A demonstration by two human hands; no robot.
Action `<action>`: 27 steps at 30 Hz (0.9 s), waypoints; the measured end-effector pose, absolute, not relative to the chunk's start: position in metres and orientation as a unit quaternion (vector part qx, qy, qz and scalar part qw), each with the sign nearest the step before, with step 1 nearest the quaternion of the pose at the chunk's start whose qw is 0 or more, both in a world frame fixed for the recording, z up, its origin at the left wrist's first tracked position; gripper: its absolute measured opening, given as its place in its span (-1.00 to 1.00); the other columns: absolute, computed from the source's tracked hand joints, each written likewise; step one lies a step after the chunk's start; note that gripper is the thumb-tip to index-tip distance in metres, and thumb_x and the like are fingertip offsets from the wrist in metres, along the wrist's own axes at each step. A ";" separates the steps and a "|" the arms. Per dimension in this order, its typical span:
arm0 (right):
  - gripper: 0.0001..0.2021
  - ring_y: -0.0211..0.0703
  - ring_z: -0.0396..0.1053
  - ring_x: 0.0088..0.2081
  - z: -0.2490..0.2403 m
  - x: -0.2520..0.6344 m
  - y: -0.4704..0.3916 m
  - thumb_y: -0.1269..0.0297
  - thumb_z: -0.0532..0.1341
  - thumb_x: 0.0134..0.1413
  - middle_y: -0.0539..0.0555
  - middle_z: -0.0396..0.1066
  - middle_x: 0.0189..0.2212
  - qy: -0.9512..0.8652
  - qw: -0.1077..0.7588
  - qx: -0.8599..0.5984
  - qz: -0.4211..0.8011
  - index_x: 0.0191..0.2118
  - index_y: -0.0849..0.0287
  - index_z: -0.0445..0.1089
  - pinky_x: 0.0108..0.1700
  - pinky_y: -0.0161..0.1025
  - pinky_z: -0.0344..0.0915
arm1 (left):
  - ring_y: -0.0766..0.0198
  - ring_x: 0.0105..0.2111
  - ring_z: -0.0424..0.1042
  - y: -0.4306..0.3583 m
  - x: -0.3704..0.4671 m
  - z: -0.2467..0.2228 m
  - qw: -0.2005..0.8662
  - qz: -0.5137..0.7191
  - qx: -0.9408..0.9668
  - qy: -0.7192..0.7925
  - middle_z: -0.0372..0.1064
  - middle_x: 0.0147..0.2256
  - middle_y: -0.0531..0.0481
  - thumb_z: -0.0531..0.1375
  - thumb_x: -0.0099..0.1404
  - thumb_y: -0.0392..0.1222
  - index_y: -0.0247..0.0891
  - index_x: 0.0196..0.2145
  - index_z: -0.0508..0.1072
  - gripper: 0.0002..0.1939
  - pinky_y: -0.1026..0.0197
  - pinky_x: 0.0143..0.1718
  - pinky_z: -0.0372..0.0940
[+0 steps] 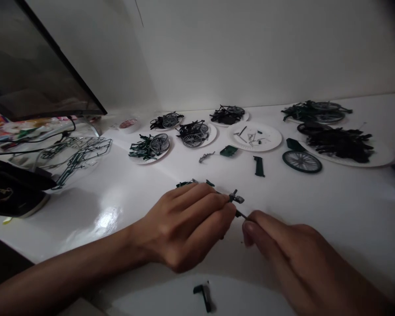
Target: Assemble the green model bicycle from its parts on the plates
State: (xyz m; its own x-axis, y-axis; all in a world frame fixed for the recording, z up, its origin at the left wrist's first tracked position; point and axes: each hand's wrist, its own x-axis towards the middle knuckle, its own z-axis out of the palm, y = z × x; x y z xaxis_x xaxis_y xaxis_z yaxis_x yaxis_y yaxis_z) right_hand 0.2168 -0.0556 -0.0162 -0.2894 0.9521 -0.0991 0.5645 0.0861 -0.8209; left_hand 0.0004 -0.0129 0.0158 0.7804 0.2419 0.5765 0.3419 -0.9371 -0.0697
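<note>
My left hand (pixel 187 224) is closed around a dark plastic model part (pixel 236 197), whose grey-tipped end sticks out past the fingers. Most of that part is hidden under the hand. My right hand (pixel 283 245) pinches a thin dark rod (pixel 243 215) that reaches toward the left fingers; whether it is joined to the model part I cannot tell. Beyond the left knuckles, more dark green pieces (pixel 184 183) show in part. Below the hands, an angled dark green piece (pixel 203 297) lies on the white table (pixel 145 285).
Several paper plates hold dark model parts and spoked wheels, among them a plate of small bits (pixel 273 136). A loose wheel (pixel 302 161), a green strip (pixel 259 166) and a green panel (pixel 228 151) lie nearer. At left are parts frames (pixel 75 160), a black object (pixel 16 188) and a monitor (pixel 36 61).
</note>
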 end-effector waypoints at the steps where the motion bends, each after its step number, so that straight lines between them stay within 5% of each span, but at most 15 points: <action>1: -0.68 -0.21 0.25 -0.62 -0.020 0.218 -0.056 0.10 -0.02 0.38 -0.03 0.30 -0.62 -0.766 0.251 -0.526 0.272 -0.38 0.08 0.27 -0.56 -0.27 0.04 | 0.08 -0.20 0.56 -0.014 0.000 0.016 0.075 -0.291 -0.940 -0.159 0.57 -0.24 -0.33 0.00 0.45 -0.45 -0.52 -0.22 0.48 -0.76 0.09 -0.23 0.52; 5: -0.76 -0.27 0.16 -0.71 -0.022 0.221 -0.055 0.33 0.03 0.38 -0.10 0.21 -0.67 -0.863 0.262 -0.432 0.005 -0.39 0.08 0.17 -0.59 -0.21 -0.07 | 0.06 -0.16 0.55 -0.020 -0.001 0.020 0.044 -0.270 -0.941 -0.201 0.55 -0.20 -0.34 0.04 0.43 -0.45 -0.52 -0.14 0.47 -0.79 0.06 -0.18 0.51; 11: -0.81 -0.19 0.18 -0.71 -0.021 0.227 -0.063 0.49 0.05 0.17 -0.07 0.16 -0.67 -0.886 0.230 -0.403 -0.010 -0.41 0.06 0.16 -0.58 -0.17 -0.08 | 0.03 -0.17 0.58 -0.026 0.001 0.021 0.035 -0.293 -0.939 -0.174 0.57 -0.24 -0.36 0.02 0.43 -0.44 -0.54 -0.23 0.51 -0.75 0.08 -0.20 0.53; 13: -0.84 -0.19 0.19 -0.70 -0.022 0.226 -0.066 0.40 0.06 0.21 -0.07 0.18 -0.67 -0.851 0.243 -0.454 0.104 -0.40 0.05 0.21 -0.59 -0.20 -0.04 | 0.02 -0.15 0.58 -0.028 0.002 0.018 0.037 -0.302 -0.936 -0.179 0.57 -0.24 -0.34 0.03 0.43 -0.43 -0.50 -0.25 0.51 -0.75 0.06 -0.19 0.54; 16: -0.72 -0.24 0.15 -0.68 -0.016 0.220 -0.065 0.04 0.07 0.29 -0.08 0.16 -0.67 -0.649 0.237 -0.556 0.461 -0.42 0.04 0.23 -0.63 -0.29 0.07 | 0.02 -0.13 0.57 -0.028 0.003 0.015 0.061 -0.318 -0.930 -0.174 0.58 -0.24 -0.30 0.07 0.42 -0.43 -0.45 -0.26 0.51 -0.79 0.06 -0.19 0.56; 18: -0.59 -0.29 -0.07 -0.74 -0.007 0.214 -0.061 -0.18 0.00 0.27 -0.16 -0.03 -0.73 -0.486 0.212 -0.557 0.639 -0.42 0.02 0.20 -0.72 -0.34 -0.02 | 0.04 -0.15 0.58 -0.025 0.003 0.013 0.085 -0.321 -0.930 -0.157 0.58 -0.25 -0.28 0.09 0.41 -0.43 -0.45 -0.27 0.51 -0.81 0.08 -0.21 0.56; 21: -0.56 -0.36 -0.33 -0.74 0.003 0.206 -0.056 -0.25 -0.05 0.24 -0.23 -0.21 -0.76 -0.357 0.207 -0.520 0.748 -0.41 0.01 0.15 -0.76 -0.41 -0.21 | 0.06 -0.20 0.59 -0.017 0.003 0.012 0.108 -0.320 -0.932 -0.134 0.58 -0.29 -0.26 0.09 0.41 -0.43 -0.46 -0.30 0.52 -0.80 0.11 -0.21 0.56; 24: -0.59 -0.33 -0.04 -0.70 0.002 0.205 -0.056 -0.15 0.01 0.28 -0.14 0.04 -0.70 -0.466 0.264 -0.554 0.638 -0.41 0.05 0.21 -0.68 -0.38 -0.02 | 0.06 -0.20 0.58 -0.012 0.004 0.012 0.095 -0.307 -0.937 -0.134 0.58 -0.25 -0.28 0.05 0.43 -0.43 -0.48 -0.25 0.51 -0.77 0.10 -0.19 0.53; 27: -0.71 -0.23 0.24 -0.65 -0.011 0.210 -0.061 0.13 0.00 0.36 -0.03 0.29 -0.65 -0.731 0.282 -0.542 0.304 -0.39 0.07 0.26 -0.61 -0.31 0.06 | 0.06 -0.17 0.57 -0.014 0.004 0.014 0.038 -0.299 -0.939 -0.164 0.57 -0.20 -0.34 0.04 0.42 -0.46 -0.52 -0.20 0.49 -0.78 0.10 -0.18 0.52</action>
State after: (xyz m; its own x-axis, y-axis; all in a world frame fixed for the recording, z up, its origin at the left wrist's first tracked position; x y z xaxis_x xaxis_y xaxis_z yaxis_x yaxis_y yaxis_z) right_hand 0.2104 -0.0607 -0.0107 -0.2533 0.9639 0.0823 0.6218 0.2273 -0.7494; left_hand 0.0038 -0.0139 0.0144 0.7671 0.2855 0.5746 0.3315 -0.9431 0.0261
